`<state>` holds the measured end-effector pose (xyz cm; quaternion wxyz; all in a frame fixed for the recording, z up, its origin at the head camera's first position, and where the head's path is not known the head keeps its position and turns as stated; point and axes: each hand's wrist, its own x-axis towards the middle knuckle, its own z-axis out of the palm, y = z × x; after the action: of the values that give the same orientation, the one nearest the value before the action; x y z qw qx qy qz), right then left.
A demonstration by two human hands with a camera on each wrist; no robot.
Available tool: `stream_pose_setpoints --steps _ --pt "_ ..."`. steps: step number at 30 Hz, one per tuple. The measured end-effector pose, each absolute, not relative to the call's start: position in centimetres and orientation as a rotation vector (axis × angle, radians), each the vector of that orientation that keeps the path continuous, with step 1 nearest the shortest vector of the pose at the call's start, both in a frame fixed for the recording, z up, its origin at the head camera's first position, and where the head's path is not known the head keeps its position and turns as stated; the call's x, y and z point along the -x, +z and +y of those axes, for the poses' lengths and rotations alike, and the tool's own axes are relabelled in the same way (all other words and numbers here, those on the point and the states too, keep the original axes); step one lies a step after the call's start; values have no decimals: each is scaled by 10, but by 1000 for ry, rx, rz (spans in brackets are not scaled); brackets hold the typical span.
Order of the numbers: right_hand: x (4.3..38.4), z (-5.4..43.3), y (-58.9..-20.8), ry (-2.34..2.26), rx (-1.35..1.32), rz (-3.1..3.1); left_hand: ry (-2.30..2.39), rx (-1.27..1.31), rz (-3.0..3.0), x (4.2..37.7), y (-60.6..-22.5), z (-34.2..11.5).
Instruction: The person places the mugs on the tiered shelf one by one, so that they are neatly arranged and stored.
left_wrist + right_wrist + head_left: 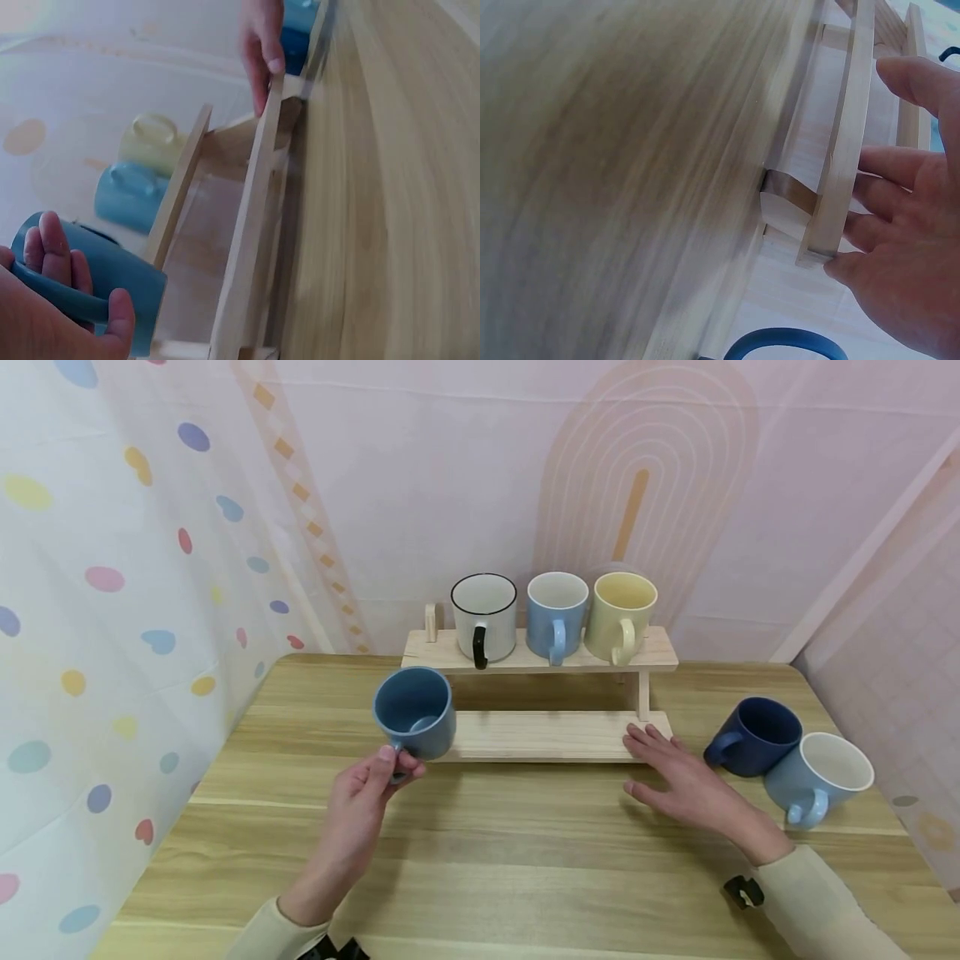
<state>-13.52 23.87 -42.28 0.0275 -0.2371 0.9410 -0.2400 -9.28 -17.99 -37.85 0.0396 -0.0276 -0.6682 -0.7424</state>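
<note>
My left hand (pixel 365 799) pinches the handle of a teal-blue mug (pixel 429 743), holding it up by the left end of the rack's lower shelf. In the left wrist view the same mug (pixel 124 281) appears with fingers around its handle. My right hand (pixel 686 783) lies with fingers spread at the right end of the two-tier wooden rack's lower shelf (pixel 540 735). The right wrist view shows these fingertips at the shelf board (pixel 844 150). On the upper shelf (pixel 435 652) stand a white mug with black rim (pixel 491 627), a light blue mug (pixel 551 622) and a yellow mug (pixel 611 631).
Right of the rack, a navy mug (pixel 752 752) and a light blue mug with white inside (pixel 795 781) stand close together on the wooden table (pixel 525 868). Behind the table hangs a patterned curtain (pixel 420 485).
</note>
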Motion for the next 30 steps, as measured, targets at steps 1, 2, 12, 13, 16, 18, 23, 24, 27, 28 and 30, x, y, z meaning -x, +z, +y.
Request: stream_pose_setpoints --steps 1,2,12,13,16,18,23,24,27,28,30 --pt "135 239 -423 -740 733 2906 -2279 77 -2052 94 -379 -178" --pt "135 238 -423 -741 733 2907 -2286 72 -2051 95 -380 -175" --pt "135 238 -423 -730 726 2915 -2338 24 -2040 101 -392 -153" --pt "135 238 -424 -730 727 2916 -2335 22 -2042 101 -394 -151" --pt "135 238 -424 -730 729 2918 -2336 27 -2048 103 -398 -146" --pt "135 238 -425 -732 731 2921 -2336 40 -2057 104 -400 -143" --pt "135 239 -425 -727 737 2929 -2353 48 -2058 106 -405 -136" --pt "136 239 -425 -727 739 2930 -2353 44 -2060 107 -406 -135" --pt "136 239 -425 -729 740 2927 -2359 36 -2055 109 -408 -131" --pt "136 239 -425 -730 741 2926 -2356 33 -2058 109 -409 -130" --pt "136 238 -425 -733 740 2925 -2356 35 -2055 110 -411 -128"
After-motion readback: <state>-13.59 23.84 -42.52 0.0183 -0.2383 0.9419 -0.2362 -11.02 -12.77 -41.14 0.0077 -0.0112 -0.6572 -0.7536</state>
